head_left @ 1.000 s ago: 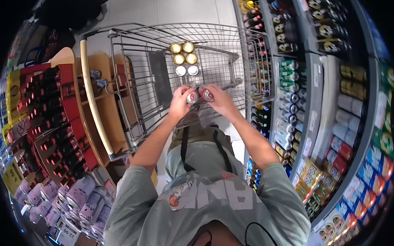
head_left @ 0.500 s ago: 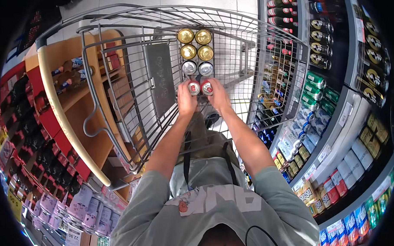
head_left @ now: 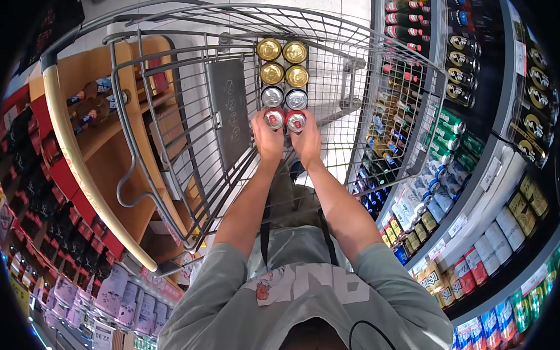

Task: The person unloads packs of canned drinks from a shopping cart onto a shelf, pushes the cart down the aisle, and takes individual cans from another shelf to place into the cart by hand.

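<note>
My left hand [head_left: 269,140] is closed round a red can with a silver top [head_left: 274,119] inside the shopping cart. Beside it, my right hand [head_left: 306,139] grips a second red can [head_left: 295,121]. Both cans stand upright, close together, with their tops facing me. Just beyond them are two silver-topped cans [head_left: 296,100], and past those several gold-topped cans [head_left: 270,73], all in two columns on the floor of the cart [head_left: 334,148]. My fingertips on the outer sides of the red cans are partly hidden.
The cart's pale handle [head_left: 89,175] curves along the left, and a dark panel [head_left: 230,112] lies inside its wire frame. Shelves with green cans [head_left: 449,121] and bottles flank the right. A wooden display stand [head_left: 127,112] is on the left, with a price tag [head_left: 103,343] lower down.
Both hands have moved slightly away from my body with the red cans, which now sit closer to the silver-topped pair. My view has shifted a little.
</note>
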The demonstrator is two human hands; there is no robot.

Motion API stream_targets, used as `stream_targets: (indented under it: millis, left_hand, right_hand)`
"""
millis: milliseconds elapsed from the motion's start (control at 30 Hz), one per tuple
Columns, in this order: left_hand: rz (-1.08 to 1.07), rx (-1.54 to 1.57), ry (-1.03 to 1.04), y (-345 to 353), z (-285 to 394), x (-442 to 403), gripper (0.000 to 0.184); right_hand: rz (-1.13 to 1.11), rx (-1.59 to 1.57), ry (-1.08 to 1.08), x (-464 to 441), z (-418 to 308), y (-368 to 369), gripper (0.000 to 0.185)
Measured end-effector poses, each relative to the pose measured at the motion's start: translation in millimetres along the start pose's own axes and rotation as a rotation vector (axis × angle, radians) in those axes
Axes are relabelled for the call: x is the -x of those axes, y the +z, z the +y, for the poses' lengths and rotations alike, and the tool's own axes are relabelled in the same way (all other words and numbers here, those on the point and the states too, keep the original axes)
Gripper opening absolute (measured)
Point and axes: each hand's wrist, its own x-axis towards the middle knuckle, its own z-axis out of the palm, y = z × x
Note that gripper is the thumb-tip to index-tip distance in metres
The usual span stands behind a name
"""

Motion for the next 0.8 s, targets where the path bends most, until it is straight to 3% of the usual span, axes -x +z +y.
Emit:
stream_targets:
  millis: [333,500,633,700,800]
  left_hand:
    - [-0.042,-0.002,-0.002,-0.2,0.1,1.8,0.076]
    - [-0.051,-0.08,-0.009,3.4,-11.9,4.1,0.085]
    - [-0.117,-0.115,-0.095,-0.3,-7.4,7.5,0.088]
    - [-0.163,-0.136,-0.127,-4.7,-0.9,9.0,0.091]
    - [-0.216,-0.18,-0.128,-8.1,-0.9,10.1,0.095]
  right_hand:
    - [0.024,0.03,0.055,7.0,-7.0,4.1,0.074]
    - [0.011,0.061,0.053,11.7,-9.8,5.7,0.092]
    - [-0.032,0.033,0.076,18.6,-3.0,-0.6,0.094]
    - [0.021,0.057,-0.023,28.7,-0.2,-8.1,0.095]
    - [0.023,-0.036,-0.045,41.1,8.1,-34.9,0.086]
